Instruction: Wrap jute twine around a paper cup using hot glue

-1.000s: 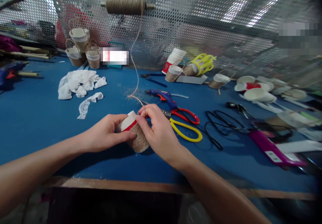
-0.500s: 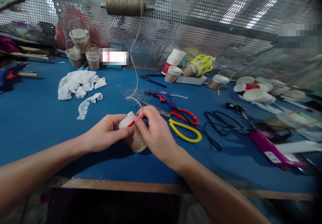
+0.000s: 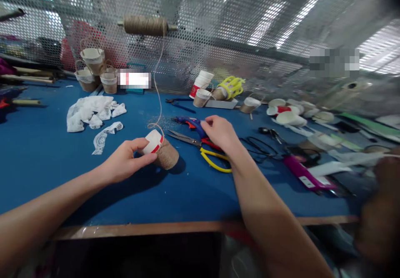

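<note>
My left hand [image 3: 125,159] grips a paper cup [image 3: 168,154] by its white rim, between thumb and fingers. Brown twine is wound around the cup's lower part, and the cup lies tilted with its base toward the right. From it a loose strand of twine [image 3: 158,90] runs up to the spool [image 3: 145,25]. My right hand [image 3: 220,132] is closed at the handle of a blue glue gun [image 3: 195,124], which points left; its fingertips are partly hidden. Below the gun lie open scissors [image 3: 215,160] with red and yellow handles, partly under my right wrist.
White lace [image 3: 89,111] lies at the left, twine-covered cups with handles [image 3: 93,59] behind it. Pliers [image 3: 181,104], stacked paper cups [image 3: 203,80] and a yellow plastic holder [image 3: 231,87] stand farther back. A purple power strip [image 3: 308,174] and black cables lie right; another person's blurred arm [image 3: 379,211] enters there.
My right hand has left the cup and twine and moved right to the glue gun's handle. My left hand still holds the cup. Another person's arm has appeared at the right edge.
</note>
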`<state>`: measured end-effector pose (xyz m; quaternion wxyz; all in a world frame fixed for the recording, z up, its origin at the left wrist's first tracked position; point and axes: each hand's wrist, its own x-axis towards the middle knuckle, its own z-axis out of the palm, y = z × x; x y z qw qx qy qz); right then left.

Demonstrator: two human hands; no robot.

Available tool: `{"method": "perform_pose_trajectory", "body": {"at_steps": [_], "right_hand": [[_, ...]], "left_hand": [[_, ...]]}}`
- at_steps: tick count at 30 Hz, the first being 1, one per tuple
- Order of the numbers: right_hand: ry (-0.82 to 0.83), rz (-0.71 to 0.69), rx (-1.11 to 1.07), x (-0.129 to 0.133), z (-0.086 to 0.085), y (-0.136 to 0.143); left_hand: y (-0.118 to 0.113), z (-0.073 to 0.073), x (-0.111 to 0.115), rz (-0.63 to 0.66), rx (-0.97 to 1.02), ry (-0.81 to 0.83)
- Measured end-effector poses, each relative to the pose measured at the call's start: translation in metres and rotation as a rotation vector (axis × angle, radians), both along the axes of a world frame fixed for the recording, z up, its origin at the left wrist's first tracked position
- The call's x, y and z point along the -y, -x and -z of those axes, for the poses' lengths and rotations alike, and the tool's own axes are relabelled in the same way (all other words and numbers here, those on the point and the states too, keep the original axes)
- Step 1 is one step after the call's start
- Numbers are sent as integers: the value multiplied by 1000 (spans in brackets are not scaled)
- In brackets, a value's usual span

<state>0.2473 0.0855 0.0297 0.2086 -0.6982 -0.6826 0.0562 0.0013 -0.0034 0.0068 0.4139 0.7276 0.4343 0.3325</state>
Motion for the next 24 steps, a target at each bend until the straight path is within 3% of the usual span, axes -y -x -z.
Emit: {"method": "perform_pose_trajectory", "body": {"at_steps": [6, 11, 16, 20, 24], "right_hand": [[284, 0, 72, -31, 17, 2], [318, 19, -15, -40, 16, 10], [175, -26, -260, -8, -5, 7], [261, -218, -491, 31, -17, 6], [335, -440, -710, 57, -18, 11]], "left_hand": [[4, -1, -6, 35, -109, -39], [7, -4, -9, 55, -144, -2], [8, -4, -11, 68, -120, 35], [10, -2, -13, 84, -90, 86], [10, -1, -16, 73, -64, 151]]}}
